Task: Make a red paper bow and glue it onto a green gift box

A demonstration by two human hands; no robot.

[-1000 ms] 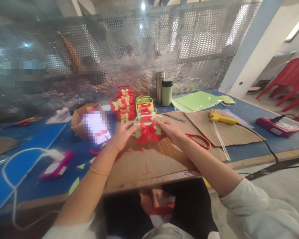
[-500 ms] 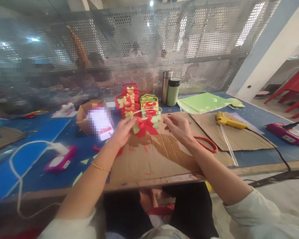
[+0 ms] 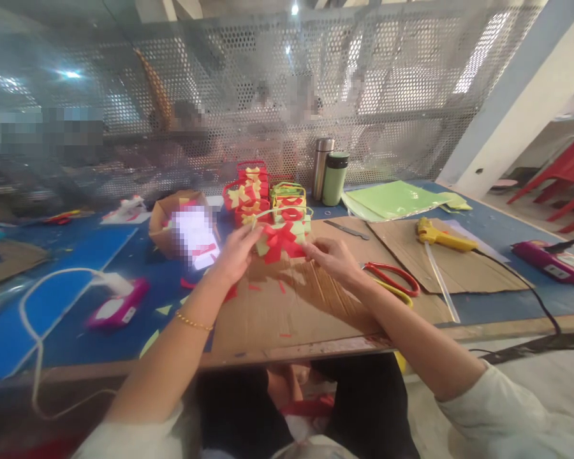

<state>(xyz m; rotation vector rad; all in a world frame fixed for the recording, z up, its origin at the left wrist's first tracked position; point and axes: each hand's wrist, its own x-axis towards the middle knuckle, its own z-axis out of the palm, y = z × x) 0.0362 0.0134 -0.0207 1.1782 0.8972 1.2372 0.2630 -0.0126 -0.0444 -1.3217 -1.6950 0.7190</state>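
A small light green paper basket with a thin handle and a red paper bow on its front is held above the cardboard mat. My left hand grips its left side, fingers closed. At the right end of the bow, my right hand pinches with thumb and fingertips. Behind it stand red paper baskets with yellow bows and green ones with red bows. Scissors with red and yellow handles lie partly hidden by my right forearm. A dark flat blade lies beyond my right hand.
A yellow glue gun and a clear stick lie at right. Bright phone leans on a cardboard box at left. Two flasks, green sheets and purple power strips surround the work area. Perforated panel closes the back.
My right hand has moved left and down onto the bow's right end, uncovering the blade and more of the scissors. My left hand keeps its hold on the basket.
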